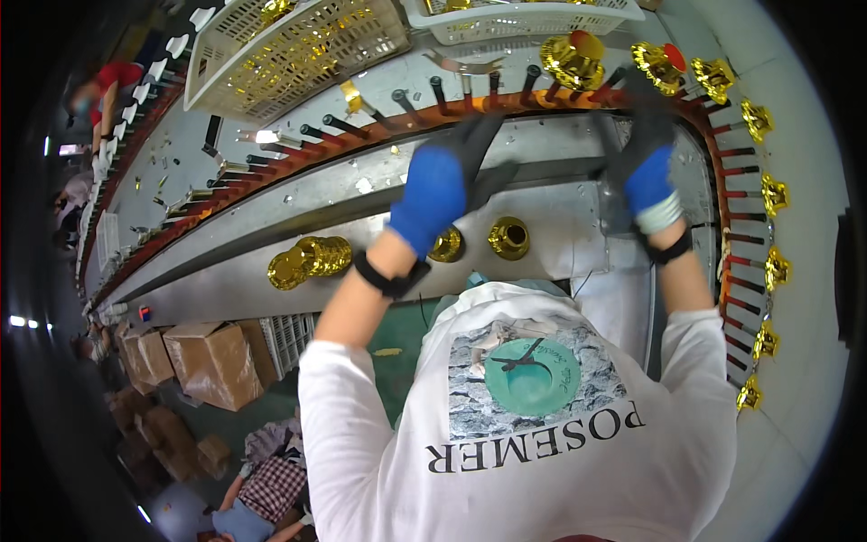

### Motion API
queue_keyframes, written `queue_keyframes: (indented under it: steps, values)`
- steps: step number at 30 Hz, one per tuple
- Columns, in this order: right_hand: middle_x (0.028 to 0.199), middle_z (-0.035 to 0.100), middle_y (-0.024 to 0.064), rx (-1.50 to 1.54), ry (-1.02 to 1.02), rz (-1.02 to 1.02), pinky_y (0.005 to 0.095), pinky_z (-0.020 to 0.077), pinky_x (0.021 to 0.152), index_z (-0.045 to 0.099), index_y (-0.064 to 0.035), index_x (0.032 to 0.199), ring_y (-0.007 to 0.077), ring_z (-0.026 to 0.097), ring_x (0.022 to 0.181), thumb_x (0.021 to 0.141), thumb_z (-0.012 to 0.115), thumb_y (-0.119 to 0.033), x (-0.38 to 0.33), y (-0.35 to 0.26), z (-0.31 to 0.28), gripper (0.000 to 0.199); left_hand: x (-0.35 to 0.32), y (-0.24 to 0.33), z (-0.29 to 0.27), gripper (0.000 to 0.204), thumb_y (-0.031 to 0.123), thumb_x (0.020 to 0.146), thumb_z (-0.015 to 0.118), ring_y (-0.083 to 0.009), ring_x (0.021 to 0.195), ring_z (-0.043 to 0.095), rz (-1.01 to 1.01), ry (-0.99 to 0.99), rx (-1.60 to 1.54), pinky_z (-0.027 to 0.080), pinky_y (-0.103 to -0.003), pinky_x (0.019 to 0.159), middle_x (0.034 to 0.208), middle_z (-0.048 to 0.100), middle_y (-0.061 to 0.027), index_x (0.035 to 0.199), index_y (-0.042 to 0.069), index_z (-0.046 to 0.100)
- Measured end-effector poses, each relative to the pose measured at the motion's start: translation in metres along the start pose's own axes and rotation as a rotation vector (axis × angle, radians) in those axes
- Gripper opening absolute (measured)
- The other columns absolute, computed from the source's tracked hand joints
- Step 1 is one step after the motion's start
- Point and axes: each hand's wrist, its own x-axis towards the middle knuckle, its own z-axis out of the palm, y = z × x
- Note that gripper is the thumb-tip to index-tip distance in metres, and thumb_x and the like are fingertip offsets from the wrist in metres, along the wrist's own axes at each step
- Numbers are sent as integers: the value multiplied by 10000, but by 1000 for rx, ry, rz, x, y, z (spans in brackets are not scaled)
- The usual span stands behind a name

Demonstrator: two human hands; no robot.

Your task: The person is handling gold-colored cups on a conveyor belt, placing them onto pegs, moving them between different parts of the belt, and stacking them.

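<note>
My left hand [447,176], in a blue and black glove, reaches over the metal ledge [298,212] to the curved orange rail of black pins [388,122]. Its fingers are stretched out and nothing shows in it. My right hand [646,154], gloved the same way, is raised to the pins at the rail's right bend, just below gold cup-shaped parts [573,59] sitting on pins. Its fingers are blurred, so a grip cannot be made out. Loose gold parts [312,257] lie on the ledge, and two more [508,237] sit just under my left wrist.
More gold parts [774,192] ride the pins down the right side. Two white mesh baskets [298,50] holding gold pieces stand beyond the rail. Cardboard boxes [212,361] are stacked on the floor at lower left, with another person [262,506] near them.
</note>
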Motion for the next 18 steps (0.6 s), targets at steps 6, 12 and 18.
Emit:
queue_keyframes:
  steps: [6,12,18]
  values:
    - [1304,697,286,187,-261,166,484,560,988,613,-19,1439,441,696,1165,962,771,-333,78,131,23,593,161,15,21,732,542,932,724,-448,926,716,57,73,191,562,-545,767,1075,738,-260,1463,63,570]
    - [1115,762,218,173,-103,59,469,584,919,717,-46,1270,403,736,992,937,777,-291,43,71,20,418,128,-6,23,427,515,891,782,-357,882,746,21,-48,299,584,-499,762,916,743,-149,1062,126,744]
    - [1082,742,190,388,-650,135,473,577,840,715,-38,1256,365,729,924,842,842,-226,-46,-70,-63,472,-24,16,-34,537,303,838,922,-280,862,751,-213,52,-148,600,-392,791,1013,769,-168,1233,-8,733]
